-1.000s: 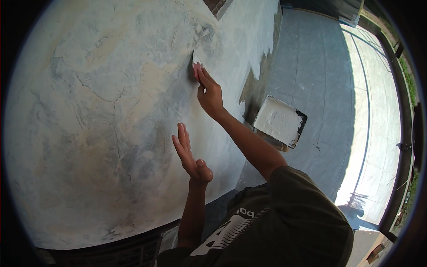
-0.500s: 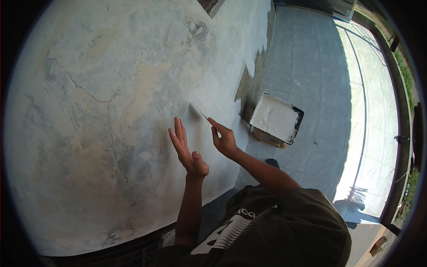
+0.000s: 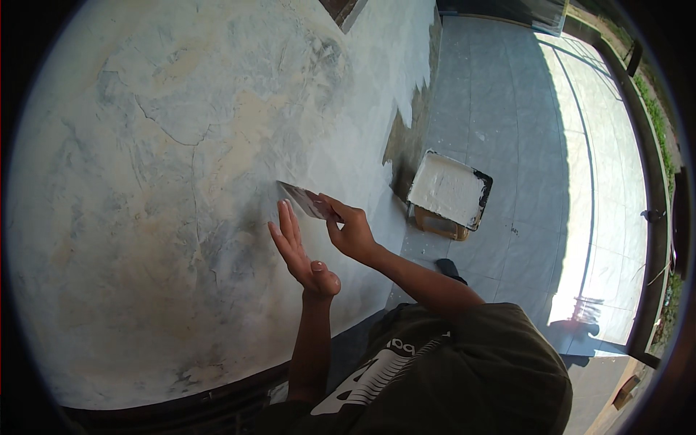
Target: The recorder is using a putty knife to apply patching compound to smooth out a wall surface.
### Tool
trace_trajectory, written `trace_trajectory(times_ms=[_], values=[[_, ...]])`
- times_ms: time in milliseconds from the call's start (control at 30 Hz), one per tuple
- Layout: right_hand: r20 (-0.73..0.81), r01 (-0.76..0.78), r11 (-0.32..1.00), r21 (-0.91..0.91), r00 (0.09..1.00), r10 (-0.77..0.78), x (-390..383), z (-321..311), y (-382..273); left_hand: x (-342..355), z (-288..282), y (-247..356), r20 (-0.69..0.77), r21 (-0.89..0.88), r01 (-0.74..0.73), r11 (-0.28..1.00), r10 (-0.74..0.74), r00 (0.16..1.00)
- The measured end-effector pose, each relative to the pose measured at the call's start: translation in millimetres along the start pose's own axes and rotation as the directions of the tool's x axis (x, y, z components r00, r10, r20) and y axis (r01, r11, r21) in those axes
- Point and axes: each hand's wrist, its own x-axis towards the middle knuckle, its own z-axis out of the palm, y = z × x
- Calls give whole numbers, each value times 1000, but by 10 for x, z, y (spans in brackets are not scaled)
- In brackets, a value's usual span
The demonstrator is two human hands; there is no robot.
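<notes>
My right hand [image 3: 353, 230] is closed on the handle end of a putty knife [image 3: 304, 200] with a flat, wide metal blade. The blade points left, its broad face smeared with pale filler, and it lies just above the fingertips of my left hand [image 3: 299, 250]. That hand is open, palm turned up and fingers stretched toward the wall [image 3: 174, 217]. Patchy white and cream filler covers the wall, with thin cracks running through it. Whether the blade touches the wall or my left fingers, I cannot tell.
A black-rimmed tray [image 3: 487, 192] of white filler rests on a small wooden stool [image 3: 442, 225] to the right. Grey tiled floor [image 3: 522, 145] stretches beyond it, sunlit at the far right. Bare grey plaster [image 3: 406, 134] shows along the wall's lower edge.
My right hand has moved slightly left and down, and the putty knife has turned from edge-on to show its broad face. My left hand stays open, shifted slightly.
</notes>
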Motion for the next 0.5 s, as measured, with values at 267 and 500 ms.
trace_trajectory(times_ms=[267, 500], values=[[-273, -284, 924, 254, 896, 351, 76, -429, 733, 22, 60, -57, 13, -32, 35, 999, -34, 999], [-404, -157, 988, 9, 903, 147, 653, -398, 386, 24, 55, -67, 5, 8, 54, 998, -55, 999]])
